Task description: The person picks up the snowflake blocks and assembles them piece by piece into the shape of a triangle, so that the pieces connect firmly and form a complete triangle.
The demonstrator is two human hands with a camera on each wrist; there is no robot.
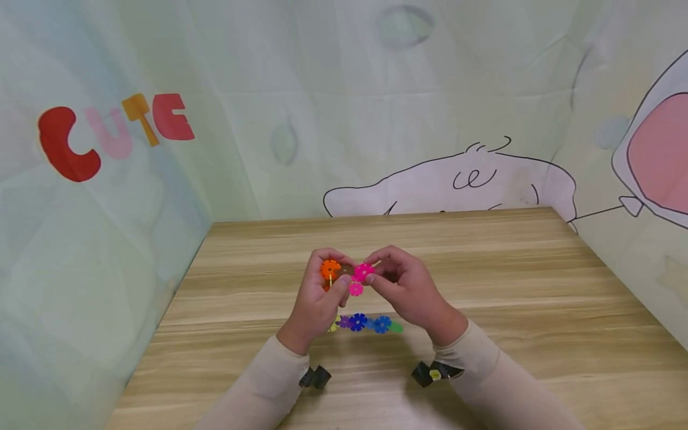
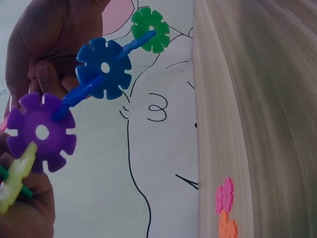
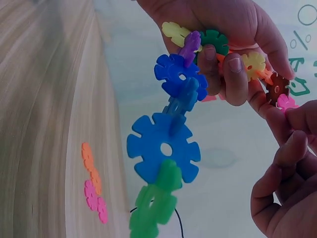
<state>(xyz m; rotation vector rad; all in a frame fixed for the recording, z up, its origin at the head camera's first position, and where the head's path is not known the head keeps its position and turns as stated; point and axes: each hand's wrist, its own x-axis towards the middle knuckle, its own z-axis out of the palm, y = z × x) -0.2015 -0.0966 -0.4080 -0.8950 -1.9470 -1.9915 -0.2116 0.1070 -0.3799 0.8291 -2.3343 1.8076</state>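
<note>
A chain of interlocking notched plastic discs hangs from my left hand (image 1: 321,301), whose fingers curl round part of it. In the right wrist view the chain shows a dark green disc (image 3: 214,41), a purple disc (image 3: 189,49), a blue disc (image 3: 166,148) and a light green disc (image 3: 151,208). A brown disc (image 3: 277,89) is near the left fingertips, beside a pink disc (image 3: 287,102). Thumb and fingers of my right hand (image 1: 411,292) pinch that pink disc, touching or joined to the brown one; I cannot tell which. The left palm hides some discs.
On the wooden table (image 1: 484,263) lie loose pink discs (image 3: 91,195) and orange discs (image 3: 87,157), beyond the hanging chain. A printed cloth backdrop (image 1: 301,89) stands behind and beside the table. Each wrist carries a small black camera mount (image 1: 314,377).
</note>
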